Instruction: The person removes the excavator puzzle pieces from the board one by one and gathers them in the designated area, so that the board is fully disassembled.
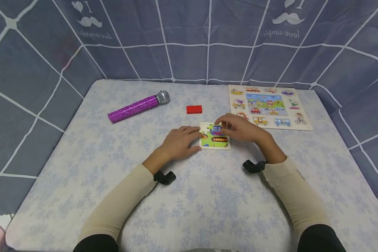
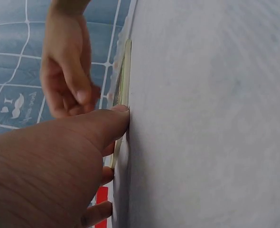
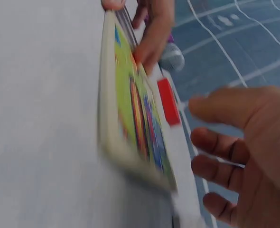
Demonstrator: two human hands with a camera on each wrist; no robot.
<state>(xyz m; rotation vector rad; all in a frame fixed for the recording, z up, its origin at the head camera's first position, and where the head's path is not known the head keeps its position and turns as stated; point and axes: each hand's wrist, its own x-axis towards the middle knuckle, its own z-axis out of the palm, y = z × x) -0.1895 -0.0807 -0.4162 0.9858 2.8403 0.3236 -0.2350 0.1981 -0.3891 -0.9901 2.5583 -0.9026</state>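
Note:
A small framed picture puzzle (image 1: 215,144), with a colourful tracked vehicle on a green ground, lies in the middle of the table. My left hand (image 1: 180,141) holds its left side, the thumb at the near corner and a fingertip on the picture's edge. In the left wrist view the thumb of this left hand (image 2: 59,156) is against the board's pale rim. My right hand (image 1: 239,127) hovers at the puzzle's upper right, fingers loosely bent. The right wrist view shows nothing in the right hand (image 3: 258,147), apart from the puzzle (image 3: 135,104).
A red block (image 1: 194,109) lies just beyond the puzzle. Back left is a glittery purple microphone (image 1: 138,107) with a silver head. A larger wooden vehicle puzzle board (image 1: 267,106) lies back right. Grey checked cloth (image 1: 189,31) hangs behind the table.

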